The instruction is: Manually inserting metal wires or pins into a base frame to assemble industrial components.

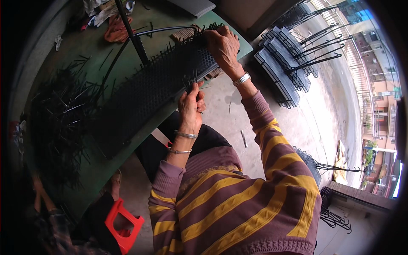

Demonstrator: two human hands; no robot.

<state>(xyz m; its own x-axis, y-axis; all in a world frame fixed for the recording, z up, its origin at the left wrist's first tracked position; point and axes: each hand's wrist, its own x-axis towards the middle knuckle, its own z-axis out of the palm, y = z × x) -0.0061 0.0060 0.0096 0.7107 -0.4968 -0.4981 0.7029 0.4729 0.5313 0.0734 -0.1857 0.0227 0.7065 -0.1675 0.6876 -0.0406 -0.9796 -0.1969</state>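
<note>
A long black perforated metal panel (157,83) lies on the green table, with many thin black pieces sticking up along its far edge. My left hand (191,106) is closed around a bunch of thin black strips (189,81), held over the panel's near edge. At the panel's far right end, my right hand (224,47) has its fingers curled down against the edge. Whatever sits between those fingers is hidden. A black metal frame with a bent rod (138,44) rises behind the panel.
A tangled heap of black strips (63,114) covers the table's left side. Black mesh racks with long hooks (280,63) are stacked on the floor at right. A red plastic stool (123,225) stands at lower left, near another person's arm (40,193). Orange cloth (117,29) lies farther back.
</note>
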